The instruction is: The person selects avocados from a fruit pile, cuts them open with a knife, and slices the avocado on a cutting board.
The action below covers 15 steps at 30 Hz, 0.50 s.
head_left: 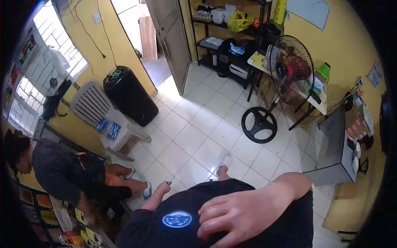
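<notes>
My right hand (237,217) lies across the front of my dark shirt (190,202), beside its round blue-and-white badge (177,219). Its fingers are loosely bent and apart, and no object shows in it. Lower on the left, my left hand (163,188) hangs beside my body with the fingers closed. A small dark tip (169,182) sticks out of that fist, too small to name. Below me, one foot in a light clog (224,163) stands on the tiled floor.
On the left a person in dark clothes (62,169) bends over a counter with several food trays (43,201). Past them stand a plastic chair (99,111) with blue packets and a black appliance (130,97). A pedestal fan (289,68), shelves (225,41) and a grey counter (331,173) line the far and right sides.
</notes>
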Tool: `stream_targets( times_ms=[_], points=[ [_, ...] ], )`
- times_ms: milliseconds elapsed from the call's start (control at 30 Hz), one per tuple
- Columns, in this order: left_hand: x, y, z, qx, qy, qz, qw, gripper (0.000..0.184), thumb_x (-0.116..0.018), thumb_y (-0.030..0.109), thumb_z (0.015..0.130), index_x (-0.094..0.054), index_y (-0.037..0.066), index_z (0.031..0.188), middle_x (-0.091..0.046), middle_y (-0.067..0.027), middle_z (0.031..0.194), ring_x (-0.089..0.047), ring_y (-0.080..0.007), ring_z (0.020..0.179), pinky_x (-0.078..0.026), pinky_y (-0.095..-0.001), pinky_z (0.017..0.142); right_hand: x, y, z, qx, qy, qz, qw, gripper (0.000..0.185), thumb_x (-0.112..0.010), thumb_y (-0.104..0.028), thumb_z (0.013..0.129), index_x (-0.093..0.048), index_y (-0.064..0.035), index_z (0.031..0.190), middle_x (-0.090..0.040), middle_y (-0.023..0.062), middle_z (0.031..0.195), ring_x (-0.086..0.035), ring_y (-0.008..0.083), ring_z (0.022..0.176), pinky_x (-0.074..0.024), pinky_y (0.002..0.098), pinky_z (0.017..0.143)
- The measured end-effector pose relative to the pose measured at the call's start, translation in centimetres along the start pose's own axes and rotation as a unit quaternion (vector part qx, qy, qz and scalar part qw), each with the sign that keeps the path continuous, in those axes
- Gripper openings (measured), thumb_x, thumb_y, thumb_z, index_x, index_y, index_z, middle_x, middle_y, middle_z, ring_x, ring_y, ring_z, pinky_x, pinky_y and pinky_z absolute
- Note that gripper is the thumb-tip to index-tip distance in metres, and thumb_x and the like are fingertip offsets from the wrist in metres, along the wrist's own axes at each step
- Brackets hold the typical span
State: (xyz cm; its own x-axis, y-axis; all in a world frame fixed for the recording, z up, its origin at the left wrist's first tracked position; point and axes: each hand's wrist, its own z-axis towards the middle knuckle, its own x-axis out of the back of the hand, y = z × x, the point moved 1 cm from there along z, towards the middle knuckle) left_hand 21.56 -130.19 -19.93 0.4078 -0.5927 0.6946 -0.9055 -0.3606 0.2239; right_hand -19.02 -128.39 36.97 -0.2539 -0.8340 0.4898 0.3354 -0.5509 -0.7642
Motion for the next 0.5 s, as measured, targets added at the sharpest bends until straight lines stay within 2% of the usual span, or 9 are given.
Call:
stream_targets(
  times_ms=[67,100,133,200,233,300,400,433,500],
  points=[
    [4.0,5.4,1.7,-0.074,-0.025,0.037,0.996,0.036,-0.049,0.025,0.091,-0.061,0.004,0.117,-0.065,-0.0255,0.110,-0.063,-0.0413,0.103,-0.050,-0.0470,0.086,4.6,2.4,-2.6,0.083,0.072,-0.036,0.993,0.020,-0.064,-0.012,0.085,-0.066,-0.0146,0.104,-0.060,0.0116,0.106,-0.057,0.0293,0.098,-0.0456,0.0449,0.092],
    [5.5,8.1,2.9,-0.081,-0.036,0.009,0.996,0.038,-0.050,0.017,0.085,-0.062,0.005,0.119,-0.067,-0.0245,0.104,-0.066,-0.0395,0.095,-0.052,-0.0452,0.079,4.4,5.3,-4.0,0.138,0.163,-0.047,0.976,0.019,-0.066,-0.013,0.084,-0.066,-0.0150,0.103,-0.060,0.0117,0.107,-0.057,0.0297,0.098,-0.0433,0.0468,0.095],
    [7.2,11.0,4.0,-0.084,-0.034,0.006,0.996,0.038,-0.050,0.017,0.085,-0.062,0.005,0.119,-0.067,-0.0245,0.104,-0.066,-0.0395,0.095,-0.052,-0.0452,0.079,7.1,5.8,-5.0,0.136,0.159,-0.050,0.977,0.019,-0.066,-0.013,0.084,-0.066,-0.0150,0.103,-0.060,0.0117,0.107,-0.057,0.0297,0.098,-0.0433,0.0468,0.095],
    [9.7,15.5,5.7,0.014,-0.078,-0.018,0.997,0.043,-0.050,0.012,0.080,-0.062,0.005,0.120,-0.068,-0.0235,0.100,-0.067,-0.0366,0.089,-0.053,-0.0427,0.073,12.0,6.7,-6.7,0.125,0.178,-0.070,0.974,0.021,-0.068,-0.014,0.084,-0.067,-0.0158,0.105,-0.059,0.0114,0.108,-0.056,0.0301,0.101,-0.0390,0.0510,0.099],
    [10.5,17.1,7.2,0.016,-0.080,-0.022,0.996,0.043,-0.050,0.012,0.080,-0.062,0.005,0.120,-0.068,-0.0235,0.100,-0.067,-0.0366,0.089,-0.053,-0.0427,0.073,14.9,6.9,-7.0,0.124,0.176,-0.066,0.974,0.021,-0.068,-0.014,0.084,-0.067,-0.0158,0.105,-0.059,0.0114,0.108,-0.056,0.0301,0.101,-0.0390,0.0510,0.099],
    [10.8,17.7,11.4,-0.040,-0.027,-0.009,0.999,0.044,-0.051,0.012,0.079,-0.061,0.005,0.122,-0.069,-0.0216,0.100,-0.068,-0.0327,0.085,-0.054,-0.0411,0.069,20.2,7.0,-7.2,0.080,0.093,0.001,0.992,0.026,-0.068,-0.017,0.085,-0.065,-0.0173,0.111,-0.058,0.0110,0.111,-0.054,0.0304,0.106,-0.0344,0.0555,0.102],
    [14.0,22.7,12.1,0.007,-0.023,-0.040,0.999,0.043,-0.052,0.014,0.080,-0.061,0.004,0.121,-0.069,-0.0200,0.100,-0.068,-0.0312,0.085,-0.053,-0.0414,0.069,25.4,10.3,-8.7,0.098,0.086,0.059,0.990,0.034,-0.068,-0.019,0.087,-0.061,-0.0192,0.120,-0.057,0.0109,0.116,-0.053,0.0305,0.109,-0.0318,0.0570,0.104],
    [12.9,21.7,15.1,0.006,-0.027,-0.038,0.999,0.043,-0.052,0.014,0.080,-0.061,0.004,0.121,-0.069,-0.0200,0.100,-0.068,-0.0312,0.085,-0.053,-0.0414,0.069,26.6,11.6,-9.4,0.095,0.089,0.061,0.990,0.034,-0.068,-0.019,0.087,-0.061,-0.0192,0.120,-0.057,0.0109,0.116,-0.053,0.0305,0.109,-0.0318,0.0570,0.104],
    [10.8,19.6,21.6,-0.054,-0.115,0.072,0.989,0.041,-0.053,0.017,0.083,-0.061,0.004,0.122,-0.070,-0.0188,0.099,-0.068,-0.0300,0.083,-0.053,-0.0412,0.069,28.9,14.0,-11.0,0.123,0.134,-0.150,0.972,0.041,-0.070,-0.024,0.087,-0.056,-0.0185,0.126,-0.055,0.0110,0.120,-0.050,0.0311,0.113,-0.0222,0.0575,0.110]
  ],
)
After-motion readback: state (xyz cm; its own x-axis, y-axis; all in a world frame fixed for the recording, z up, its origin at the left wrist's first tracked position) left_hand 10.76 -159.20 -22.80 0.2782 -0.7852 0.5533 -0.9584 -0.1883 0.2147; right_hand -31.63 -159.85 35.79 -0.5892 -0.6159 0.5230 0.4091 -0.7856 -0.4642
